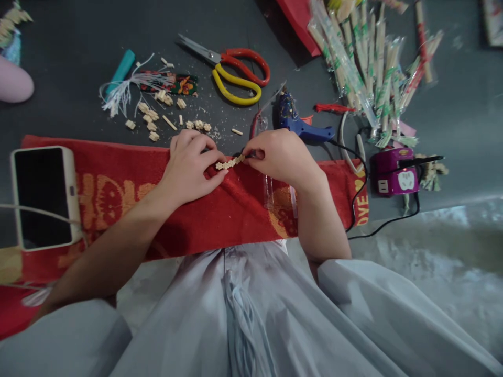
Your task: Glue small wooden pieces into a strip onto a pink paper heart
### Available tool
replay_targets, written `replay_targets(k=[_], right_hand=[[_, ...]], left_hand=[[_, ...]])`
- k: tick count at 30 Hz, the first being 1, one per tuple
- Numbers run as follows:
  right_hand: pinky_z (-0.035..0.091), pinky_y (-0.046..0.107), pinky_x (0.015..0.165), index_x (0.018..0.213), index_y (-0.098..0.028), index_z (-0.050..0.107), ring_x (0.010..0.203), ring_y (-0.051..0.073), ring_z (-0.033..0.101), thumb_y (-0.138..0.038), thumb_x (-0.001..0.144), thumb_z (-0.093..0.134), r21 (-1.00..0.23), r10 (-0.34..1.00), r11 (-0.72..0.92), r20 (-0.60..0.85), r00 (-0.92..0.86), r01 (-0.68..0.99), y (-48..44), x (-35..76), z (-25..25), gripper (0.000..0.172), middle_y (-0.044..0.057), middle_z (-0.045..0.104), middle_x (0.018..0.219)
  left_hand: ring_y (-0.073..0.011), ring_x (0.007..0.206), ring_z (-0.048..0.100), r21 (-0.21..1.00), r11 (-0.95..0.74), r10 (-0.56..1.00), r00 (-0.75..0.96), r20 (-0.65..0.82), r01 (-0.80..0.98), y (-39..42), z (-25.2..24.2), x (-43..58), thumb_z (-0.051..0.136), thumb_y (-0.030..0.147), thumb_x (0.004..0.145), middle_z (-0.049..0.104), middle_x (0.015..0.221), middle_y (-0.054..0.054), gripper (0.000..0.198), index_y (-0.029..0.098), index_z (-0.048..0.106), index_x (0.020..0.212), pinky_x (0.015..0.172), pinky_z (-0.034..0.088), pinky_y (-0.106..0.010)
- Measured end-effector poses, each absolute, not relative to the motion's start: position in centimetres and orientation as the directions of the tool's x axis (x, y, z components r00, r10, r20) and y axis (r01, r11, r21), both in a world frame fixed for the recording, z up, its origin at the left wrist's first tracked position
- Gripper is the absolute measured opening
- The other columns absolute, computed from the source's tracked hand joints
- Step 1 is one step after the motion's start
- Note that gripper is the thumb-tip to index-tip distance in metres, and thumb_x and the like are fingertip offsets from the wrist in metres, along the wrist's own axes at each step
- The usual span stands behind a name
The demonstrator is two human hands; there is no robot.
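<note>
A short strip of small pale beige pieces [230, 164] spans the gap between my hands, above the red towel [231, 214]. At its left end, the thumb and fingertips of my left hand [192, 166] close round it. My right hand [281, 157] pinches the other end between thumb and bent fingers. Something dark shows by the right fingertips; its kind is unclear. Just beyond my left fingers lie several loose pale clusters [198, 125] and small sticks [170, 122]. A blue glue gun [304, 124] rests behind my right hand.
Scissors [231, 70] with red and yellow handles lie farther back. White threads [121, 91] and a teal stick [120, 70] are at left. A phone-like device [46, 198] sits on the towel. Wrapped sticks [373, 68] fill the right rear, near a purple power socket [396, 173] with black cables.
</note>
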State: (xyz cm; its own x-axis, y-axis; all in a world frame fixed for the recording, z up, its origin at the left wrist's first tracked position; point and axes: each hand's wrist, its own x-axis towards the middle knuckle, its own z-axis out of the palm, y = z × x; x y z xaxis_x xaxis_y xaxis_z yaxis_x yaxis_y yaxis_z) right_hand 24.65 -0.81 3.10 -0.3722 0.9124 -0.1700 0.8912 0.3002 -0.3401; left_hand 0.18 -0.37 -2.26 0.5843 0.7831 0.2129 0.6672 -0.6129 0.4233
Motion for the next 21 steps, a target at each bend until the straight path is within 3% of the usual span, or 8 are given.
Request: replay_targets(k=[12,21], right_hand=[[0.04,0.034,0.077,0.105,-0.021,0.088,0.084,0.021,0.065,-0.018,0.093,0.062,-0.367,0.91,0.308,-0.155,-0.385,0.878,-0.76,24.95,3.06,0.028,0.007,0.079,0.09],[0.043,0.035,0.08,0.105,-0.02,0.088,0.094,0.024,0.07,-0.018,0.093,0.06,-0.351,0.901,0.313,-0.186,-0.393,0.883,-0.75,24.88,3.05,0.031,0.01,0.085,0.105]], left_hand=[[-0.0367,0.124,0.061,0.44,-0.617,0.777,0.594,0.209,0.652,-0.26,-2.29,0.12,0.071,0.039,0.101,0.073,0.111,-0.009,0.017,0.029,0.083,0.107,0.107,0.048,-0.058],[-0.0351,0.121,0.062,0.442,-0.63,0.765,0.61,0.208,0.639,-0.11,-2.18,0.06,0.069,0.04,0.102,0.074,0.11,-0.008,0.019,0.029,0.083,0.11,0.105,0.05,-0.056]])
